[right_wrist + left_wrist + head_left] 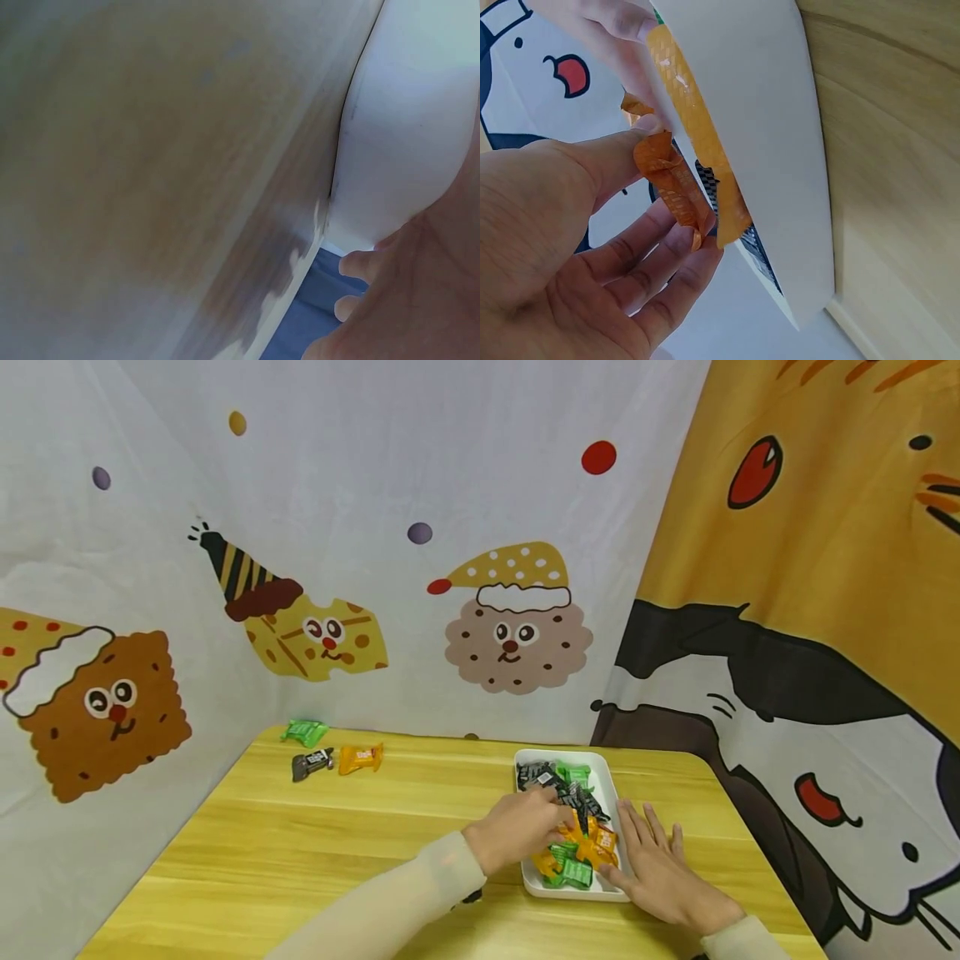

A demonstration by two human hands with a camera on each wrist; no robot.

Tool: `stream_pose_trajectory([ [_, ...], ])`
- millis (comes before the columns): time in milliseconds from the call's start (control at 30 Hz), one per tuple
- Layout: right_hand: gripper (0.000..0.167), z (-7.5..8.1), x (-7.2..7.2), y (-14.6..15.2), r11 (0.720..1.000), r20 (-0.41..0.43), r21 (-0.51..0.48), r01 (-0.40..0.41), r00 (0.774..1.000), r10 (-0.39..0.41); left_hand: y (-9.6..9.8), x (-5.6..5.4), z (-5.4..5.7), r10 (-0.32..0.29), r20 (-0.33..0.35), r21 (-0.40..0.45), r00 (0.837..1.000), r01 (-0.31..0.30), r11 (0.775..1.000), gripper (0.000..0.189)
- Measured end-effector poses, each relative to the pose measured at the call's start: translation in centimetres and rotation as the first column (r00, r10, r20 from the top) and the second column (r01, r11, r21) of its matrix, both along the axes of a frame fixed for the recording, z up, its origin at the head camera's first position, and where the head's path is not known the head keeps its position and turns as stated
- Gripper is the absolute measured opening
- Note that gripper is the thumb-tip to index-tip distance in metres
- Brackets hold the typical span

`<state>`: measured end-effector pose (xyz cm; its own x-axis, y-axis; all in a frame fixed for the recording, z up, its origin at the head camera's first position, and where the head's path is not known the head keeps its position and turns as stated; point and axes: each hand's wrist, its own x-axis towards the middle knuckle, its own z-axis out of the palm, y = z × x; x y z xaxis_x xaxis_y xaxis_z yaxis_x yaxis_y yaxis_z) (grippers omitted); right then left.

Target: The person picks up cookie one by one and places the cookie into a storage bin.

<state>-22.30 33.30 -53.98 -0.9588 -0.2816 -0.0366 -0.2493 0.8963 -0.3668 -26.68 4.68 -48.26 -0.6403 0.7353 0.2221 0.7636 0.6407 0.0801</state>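
Note:
A white rectangular tray [530,883] on the table holds wrapped candies. Black-wrapped candies [538,774] and a green one [576,775] lie in its far part; orange candies [604,839] and green candies [576,873] fill the near part. My left hand [525,827] reaches over the tray's left rim. Between its thumb and fingers it pinches an orange-wrapped candy [671,180], beside another orange candy [686,97] at the rim. My right hand [660,872] rests against the tray's right side with its fingers extended; the right wrist view shows its palm beside the tray's outer wall [405,135].
At the table's far left lie a green candy [303,732], a black candy [312,765] and an orange candy [361,758], apart from each other. Behind the wooden table [300,860] hangs a cloth [337,485] printed with cartoon figures.

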Motion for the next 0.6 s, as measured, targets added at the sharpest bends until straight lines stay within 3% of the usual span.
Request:
stream_pose_trajectory([
  [233, 0.114, 0.0, 0.0, 0.0, 1.000, -0.027, 0.027, -0.003, 1.000, 0.003, 1.0, -0.1, 0.5, -0.036, -0.019, -0.065, 0.999, 0.035, 0.997, 0.023],
  [600, 0.117, 0.2, -0.1, -0.2, 1.000, -0.007, 0.027, -0.003, 1.000, 0.003, 2.4, 0.2, 1.3, -0.042, 0.011, -0.121, 0.999, 0.043, 0.992, 0.026],
])
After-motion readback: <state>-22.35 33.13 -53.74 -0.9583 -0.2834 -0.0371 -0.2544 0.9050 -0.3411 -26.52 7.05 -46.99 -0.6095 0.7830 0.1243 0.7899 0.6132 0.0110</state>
